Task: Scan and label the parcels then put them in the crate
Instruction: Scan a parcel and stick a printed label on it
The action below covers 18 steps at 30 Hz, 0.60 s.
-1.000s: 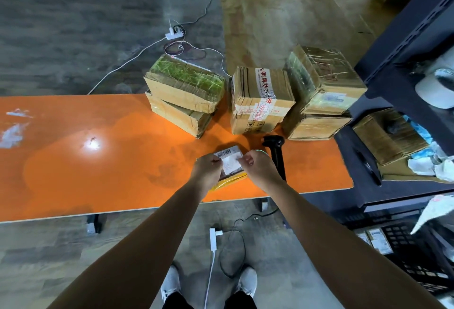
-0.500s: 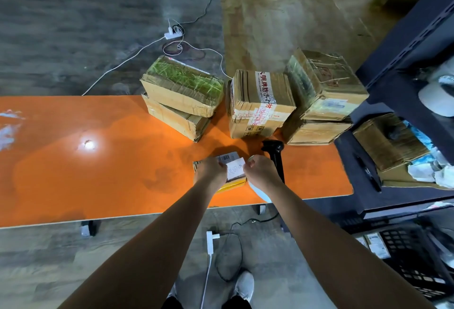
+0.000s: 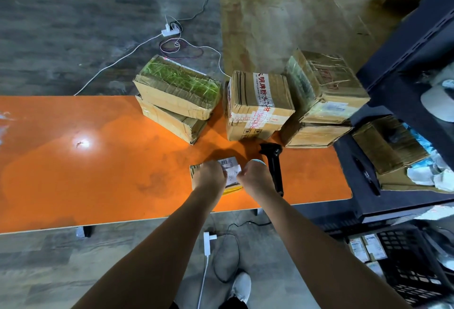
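Left hand (image 3: 208, 177) and right hand (image 3: 255, 177) have edged closer over the small parcel (image 3: 194, 170) just left of the scanner (image 3: 274, 166), each grip pinching the white label (image 3: 231, 173); labelling seems underway, and pressing it flat likely comes next.

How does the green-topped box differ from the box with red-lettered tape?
The green-topped box is flat and low; the box with red-lettered tape is taller and blockier. The green-topped box lies stacked on another box; the taped box stands alone on the orange table. The green-topped box's top looks greenish; the taped box's bears a white strip with red characters. Both are brown cardboard.
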{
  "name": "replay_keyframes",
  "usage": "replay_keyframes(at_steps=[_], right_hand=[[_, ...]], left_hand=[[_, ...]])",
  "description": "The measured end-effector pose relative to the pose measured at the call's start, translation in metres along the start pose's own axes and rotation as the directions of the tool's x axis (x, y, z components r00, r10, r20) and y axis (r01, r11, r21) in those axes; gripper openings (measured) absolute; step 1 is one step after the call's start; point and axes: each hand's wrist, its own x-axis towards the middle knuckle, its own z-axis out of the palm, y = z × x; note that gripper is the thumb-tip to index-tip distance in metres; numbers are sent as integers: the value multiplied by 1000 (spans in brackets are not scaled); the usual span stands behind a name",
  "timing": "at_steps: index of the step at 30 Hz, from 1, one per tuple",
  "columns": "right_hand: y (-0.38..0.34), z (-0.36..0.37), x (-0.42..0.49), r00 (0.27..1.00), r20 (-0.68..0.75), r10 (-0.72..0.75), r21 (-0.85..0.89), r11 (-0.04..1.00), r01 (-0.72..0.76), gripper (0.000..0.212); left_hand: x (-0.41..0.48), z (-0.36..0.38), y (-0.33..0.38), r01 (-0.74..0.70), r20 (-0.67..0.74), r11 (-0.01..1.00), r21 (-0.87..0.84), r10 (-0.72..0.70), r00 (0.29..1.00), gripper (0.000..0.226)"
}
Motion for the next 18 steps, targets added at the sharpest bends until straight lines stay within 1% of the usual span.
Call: replay_keyframes(at_steps=[2, 5, 8, 10, 11, 12, 13, 14, 15, 16, 17, 18], right_hand=[[0, 1, 1, 1000, -6, 13, -22, 1000, -14, 29], [-1, 1, 1, 1000, -9, 21, -10, 1000, -21, 15], [-3, 2, 0, 999, -32, 16, -3, 1000, -16, 20], [-3, 3, -2, 999, -50, 20, -7, 1000, -20, 20], [-3, 4, -2, 998, -57, 24, -9, 1000, -25, 21], [-3, 5, -3, 998, -63, 29, -13, 999, -30, 21], [-3, 6, -4, 997, -73, 30, -18, 999, -31, 21], [-3, 6, -4, 996, -86, 28, -21, 999, -30, 22], [-3, 7, -4, 995, -99, 23, -10, 1000, -25, 23], [-2, 7, -4, 994, -110, 24, 18, 1000, -23, 25], [-1, 7, -4, 993, -115, 29, 50, 998, -24, 28], [0, 7, -3, 994, -107, 28, 70, 997, -20, 31]], left_hand=[[3, -1, -3, 6, -17, 1000, -2, -6, 1000, 24], [8, -1, -5, 53, -30, 998, -46, -54, 998, 35], [7, -1, -6, 24, -27, 999, -41, -25, 999, 34], [0, -2, -13, -6, -67, 999, 40, 9, 998, 38], [-4, -3, -19, 0, -107, 992, 130, 14, 994, 44], [-9, -5, -27, 33, -155, 976, 215, 1, 988, 51], [-13, -8, -37, 83, -196, 965, 248, -34, 980, 59], [-16, -8, -47, 143, -211, 967, 211, -98, 973, 68], [-19, -9, -57, 211, -190, 972, 109, -188, 964, 76], [-20, -9, -65, 274, -121, 961, -45, -278, 953, 83], [-21, -10, -72, 327, -7, 918, -226, -337, 941, 85], [-21, -9, -76, 368, 110, 843, -391, -354, 929, 83]])
